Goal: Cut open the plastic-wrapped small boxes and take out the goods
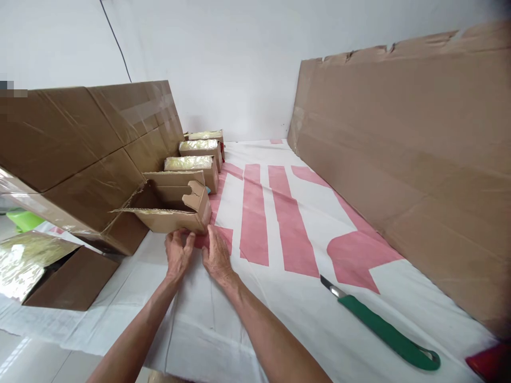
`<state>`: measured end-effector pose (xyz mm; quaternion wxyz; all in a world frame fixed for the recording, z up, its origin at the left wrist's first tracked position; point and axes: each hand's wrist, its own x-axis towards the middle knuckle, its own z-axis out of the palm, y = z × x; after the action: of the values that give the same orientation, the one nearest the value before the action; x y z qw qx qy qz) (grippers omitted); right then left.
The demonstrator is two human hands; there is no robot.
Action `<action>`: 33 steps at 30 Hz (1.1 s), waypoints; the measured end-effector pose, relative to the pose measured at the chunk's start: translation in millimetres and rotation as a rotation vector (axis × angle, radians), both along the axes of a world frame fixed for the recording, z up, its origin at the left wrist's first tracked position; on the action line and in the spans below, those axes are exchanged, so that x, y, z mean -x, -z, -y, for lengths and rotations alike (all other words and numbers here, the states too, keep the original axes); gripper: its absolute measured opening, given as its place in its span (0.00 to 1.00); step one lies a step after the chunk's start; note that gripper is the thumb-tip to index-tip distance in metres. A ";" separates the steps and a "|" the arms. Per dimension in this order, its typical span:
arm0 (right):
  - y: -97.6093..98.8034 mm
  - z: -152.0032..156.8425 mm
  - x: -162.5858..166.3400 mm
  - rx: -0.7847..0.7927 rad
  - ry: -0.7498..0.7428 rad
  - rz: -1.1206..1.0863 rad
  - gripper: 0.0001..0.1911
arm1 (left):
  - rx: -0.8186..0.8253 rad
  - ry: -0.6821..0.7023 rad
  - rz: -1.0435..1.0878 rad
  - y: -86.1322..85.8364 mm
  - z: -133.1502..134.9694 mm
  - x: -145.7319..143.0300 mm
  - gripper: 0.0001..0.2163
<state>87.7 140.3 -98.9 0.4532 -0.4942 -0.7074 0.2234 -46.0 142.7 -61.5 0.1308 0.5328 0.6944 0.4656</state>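
A small open cardboard box [175,205] lies on a white cloth with red shapes [279,223], its flaps up and its inside empty as far as I can see. Both of my hands rest at the box's near bottom edge. My left hand [178,254] has its fingers curled against that edge. My right hand [215,254] lies beside it with fingers stretched forward, touching the box's near corner. Behind the open box stand three similar small boxes [194,162] in a row, each filled with something shiny and yellowish.
A large taped carton [80,154] leans at the left. A tall cardboard sheet [399,149] stands along the right. A green-handled utility knife [383,330] lies at the lower right. Another brown box with shiny wrap [43,271] sits lower left. Something red [491,361] shows at the corner.
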 end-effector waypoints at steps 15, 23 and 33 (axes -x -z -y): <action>4.6 -11.1 -6.7 -0.081 0.030 -0.024 0.36 | -0.019 -0.056 0.052 -33.6 -20.3 36.2 0.18; 8.7 -25.7 -11.6 -0.110 -0.002 -0.102 0.30 | -0.254 0.045 -0.129 -44.3 137.8 69.3 0.06; -16.7 -7.2 -8.0 -0.213 -0.131 -0.009 0.13 | -0.299 -0.603 0.223 -108.0 130.3 289.7 0.28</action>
<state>95.7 147.5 -82.2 0.4908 -0.3952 -0.7557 0.1783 -335.7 12.4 46.5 -0.0169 0.2630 0.7261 0.6351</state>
